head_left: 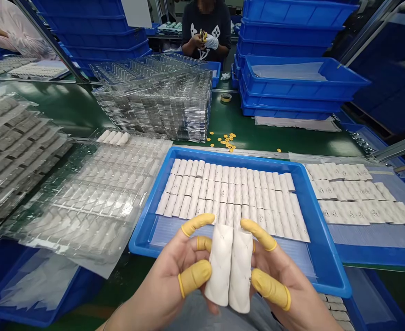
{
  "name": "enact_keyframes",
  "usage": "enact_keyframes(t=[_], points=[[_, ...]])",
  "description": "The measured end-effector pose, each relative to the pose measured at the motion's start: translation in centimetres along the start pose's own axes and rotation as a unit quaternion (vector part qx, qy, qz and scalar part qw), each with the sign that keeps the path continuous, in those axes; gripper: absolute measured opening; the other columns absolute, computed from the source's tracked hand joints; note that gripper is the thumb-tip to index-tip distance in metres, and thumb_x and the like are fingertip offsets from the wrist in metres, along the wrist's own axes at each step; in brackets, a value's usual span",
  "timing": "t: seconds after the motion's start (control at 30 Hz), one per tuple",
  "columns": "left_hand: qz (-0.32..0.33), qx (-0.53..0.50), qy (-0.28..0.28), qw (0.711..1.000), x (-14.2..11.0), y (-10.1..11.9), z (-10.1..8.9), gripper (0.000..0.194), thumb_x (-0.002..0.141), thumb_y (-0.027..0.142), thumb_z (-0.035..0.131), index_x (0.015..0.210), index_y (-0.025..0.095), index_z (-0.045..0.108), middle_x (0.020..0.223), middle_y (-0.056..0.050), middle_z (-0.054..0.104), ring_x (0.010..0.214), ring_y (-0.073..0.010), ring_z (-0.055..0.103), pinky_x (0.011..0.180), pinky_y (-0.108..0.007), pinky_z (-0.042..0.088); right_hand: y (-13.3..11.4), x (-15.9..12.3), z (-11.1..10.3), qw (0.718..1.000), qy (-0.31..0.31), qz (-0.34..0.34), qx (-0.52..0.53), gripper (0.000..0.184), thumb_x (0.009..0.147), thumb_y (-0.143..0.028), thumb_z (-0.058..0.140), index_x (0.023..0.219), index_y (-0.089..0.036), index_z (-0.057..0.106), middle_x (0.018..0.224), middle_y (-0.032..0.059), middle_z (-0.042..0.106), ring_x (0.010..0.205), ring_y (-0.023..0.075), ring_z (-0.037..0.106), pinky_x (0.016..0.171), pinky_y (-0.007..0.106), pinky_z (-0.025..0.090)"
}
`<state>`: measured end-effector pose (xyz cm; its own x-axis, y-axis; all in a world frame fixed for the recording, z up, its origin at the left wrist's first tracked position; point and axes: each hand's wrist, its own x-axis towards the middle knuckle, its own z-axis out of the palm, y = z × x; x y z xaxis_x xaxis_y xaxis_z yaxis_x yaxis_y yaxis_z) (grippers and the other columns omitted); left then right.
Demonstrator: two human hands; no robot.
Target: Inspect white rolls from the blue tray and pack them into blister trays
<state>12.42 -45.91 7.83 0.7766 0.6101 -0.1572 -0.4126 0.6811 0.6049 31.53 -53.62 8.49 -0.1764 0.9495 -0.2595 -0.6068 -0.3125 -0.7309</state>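
My left hand (188, 262) and my right hand (271, 264) come together low in the middle, yellow finger cots on several fingertips. Between them are two white wrapped cylinders (229, 269), side by side and nearly upright. My left thumb and fingers grip the left cylinder; those of my right hand grip the right one. What is inside the white wrapping cannot be seen. Just beyond lies a blue tray (326, 248) with three rows of similar white cylinders (223, 184), some bearing small dark print. A translucent sheet lines the tray's floor.
Left of the tray are clear plastic blister trays (95, 202) with white cylinders. Behind stands a tall stack of clear trays (154, 101). Yellow discs (228, 138) and a tape roll (226, 97) lie on the green table. More cylinders (354, 191) lie right. A co-worker (207, 32) sits opposite.
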Motion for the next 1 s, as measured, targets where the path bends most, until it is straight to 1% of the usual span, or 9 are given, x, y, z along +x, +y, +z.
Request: enact_keyframes(t=[0.17, 0.23, 0.33, 0.43, 0.53, 0.67, 0.83, 0.9, 1.0], points=[[0.002, 0.039, 0.006, 0.999, -0.16, 0.02, -0.14, 0.048, 0.092, 0.02, 0.067, 0.136, 0.035, 0.055, 0.111, -0.006, 0.065, 0.085, -0.0159, 0.068, 0.061, -0.022, 0.061, -0.23, -0.02, 0.44, 1.0, 0.03, -0.001, -0.01, 0.049, 0.089, -0.039, 0.077, 0.134, -0.048, 0.059, 0.118, 0.0005, 0.07, 0.086, 0.0156, 0.066, 0.073, 0.027, 0.056], [-0.008, 0.063, 0.016, 0.998, -0.16, 0.09, -0.08, 0.053, 0.087, 0.023, 0.073, 0.135, 0.036, 0.055, 0.113, -0.006, 0.062, 0.087, -0.0156, 0.065, 0.062, -0.021, 0.06, -0.32, 0.04, 0.55, 0.999, 0.045, 0.002, -0.02, 0.048, 0.089, -0.038, 0.077, 0.133, -0.048, 0.06, 0.128, 0.0005, 0.066, 0.099, 0.0188, 0.065, 0.074, 0.027, 0.056], [-0.016, 0.078, 0.022, 0.997, -0.1, 0.14, -0.02, 0.058, 0.083, 0.026, 0.079, 0.133, 0.038, 0.054, 0.107, -0.003, 0.06, 0.082, -0.0131, 0.062, 0.063, -0.022, 0.059, -0.31, 0.11, 0.5, 0.998, 0.044, -0.012, -0.045, 0.049, 0.088, -0.038, 0.077, 0.133, -0.048, 0.06, 0.136, -0.0003, 0.063, 0.124, 0.024, 0.056, 0.092, 0.033, 0.053], [-0.03, 0.084, 0.026, 0.996, -0.19, 0.16, -0.05, 0.059, 0.082, 0.028, 0.079, 0.134, 0.037, 0.053, 0.102, -0.003, 0.061, 0.087, -0.0162, 0.062, 0.066, -0.024, 0.058, -0.24, 0.11, 0.31, 0.998, 0.036, -0.011, -0.045, 0.053, 0.086, -0.039, 0.079, 0.135, -0.047, 0.059, 0.135, 0.0006, 0.064, 0.129, 0.0258, 0.054, 0.105, 0.041, 0.045], [-0.039, 0.096, 0.038, 0.994, -0.43, 0.29, -0.11, 0.06, 0.084, 0.028, 0.078, 0.138, 0.035, 0.051, 0.103, -0.004, 0.064, 0.096, -0.0195, 0.062, 0.072, -0.027, 0.057, -0.25, 0.11, 0.12, 0.999, 0.027, 0.0, -0.031, 0.054, 0.085, -0.04, 0.08, 0.135, -0.045, 0.059, 0.131, 0.0018, 0.067, 0.126, 0.026, 0.057, 0.104, 0.042, 0.046], [-0.023, 0.076, 0.029, 0.996, -0.59, 0.53, 0.01, 0.063, 0.086, 0.022, 0.075, 0.142, 0.039, 0.049, 0.105, -0.003, 0.067, 0.094, -0.0174, 0.066, 0.076, -0.027, 0.056, -0.21, 0.16, -0.12, 0.999, 0.03, -0.008, -0.017, 0.051, 0.087, -0.04, 0.078, 0.134, -0.045, 0.059, 0.129, 0.0026, 0.069, 0.124, 0.0265, 0.06, 0.103, 0.044, 0.047], [-0.007, 0.056, 0.008, 0.998, -0.42, 0.6, 0.36, 0.057, 0.089, 0.022, 0.072, 0.141, 0.039, 0.052, 0.118, -0.006, 0.067, 0.099, -0.0191, 0.067, 0.083, -0.031, 0.056, -0.01, 0.2, -0.21, 0.999, 0.04, -0.011, -0.005, 0.05, 0.088, -0.041, 0.077, 0.135, -0.044, 0.058, 0.13, 0.0065, 0.068, 0.116, 0.0294, 0.065, 0.07, 0.033, 0.055], [-0.003, 0.073, 0.02, 0.997, -0.33, 0.54, 0.4, 0.057, 0.088, 0.025, 0.073, 0.14, 0.038, 0.053, 0.126, -0.008, 0.064, 0.111, -0.0239, 0.063, 0.087, -0.034, 0.055, 0.02, 0.21, -0.21, 0.999, 0.04, -0.006, -0.006, 0.051, 0.088, -0.041, 0.077, 0.135, -0.044, 0.057, 0.131, 0.0063, 0.067, 0.116, 0.0298, 0.064, 0.072, 0.034, 0.056], [-0.008, 0.081, 0.031, 0.996, -0.2, 0.36, 0.34, 0.057, 0.085, 0.027, 0.076, 0.138, 0.038, 0.055, 0.126, -0.008, 0.063, 0.112, -0.0251, 0.062, 0.087, -0.035, 0.055, -0.02, 0.22, -0.21, 0.999, 0.043, -0.014, -0.025, 0.052, 0.088, -0.042, 0.077, 0.135, -0.044, 0.057, 0.135, 0.0049, 0.065, 0.125, 0.0294, 0.059, 0.092, 0.042, 0.052]])
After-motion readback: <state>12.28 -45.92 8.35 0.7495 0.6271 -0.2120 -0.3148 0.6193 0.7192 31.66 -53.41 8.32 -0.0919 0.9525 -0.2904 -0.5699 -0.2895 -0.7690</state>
